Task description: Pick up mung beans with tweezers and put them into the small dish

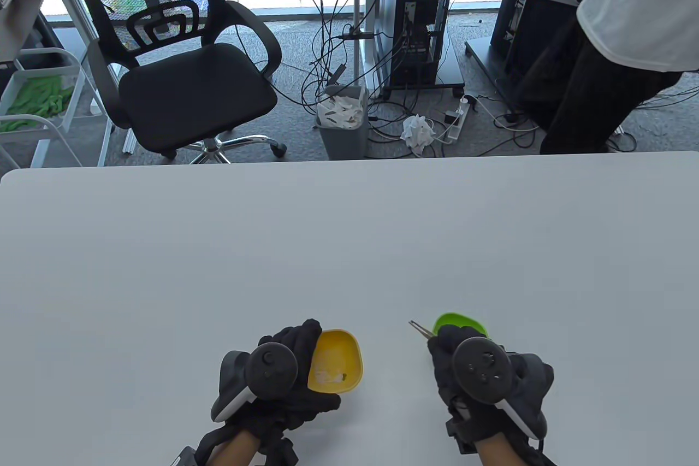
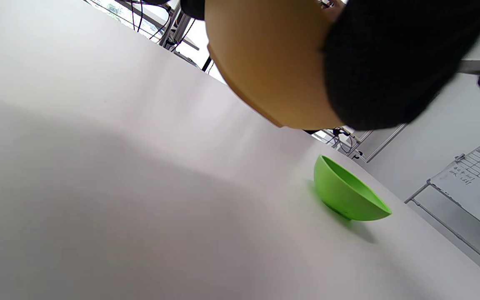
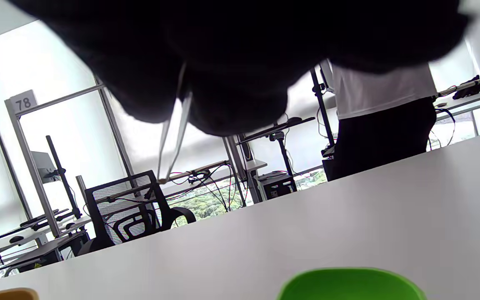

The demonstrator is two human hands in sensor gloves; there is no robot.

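Note:
My left hand (image 1: 284, 367) grips the yellow dish (image 1: 336, 361) by its left rim; the left wrist view shows it lifted off the table, its underside (image 2: 265, 62) filling the top. The dish holds something pale; beans are too small to make out. My right hand (image 1: 464, 362) holds metal tweezers (image 1: 421, 328) whose tips point up-left, above the table between the two dishes. In the right wrist view the tweezers (image 3: 173, 137) hang below my fingers, tips nearly closed. The green dish (image 1: 458, 322) sits on the table just beyond my right hand, also in the left wrist view (image 2: 348, 193) and the right wrist view (image 3: 348, 285).
The white table (image 1: 349, 247) stretches wide beyond the dishes. Past its far edge stand an office chair (image 1: 185, 78), a bin (image 1: 341, 119), cables and a person (image 1: 617, 45) at the right.

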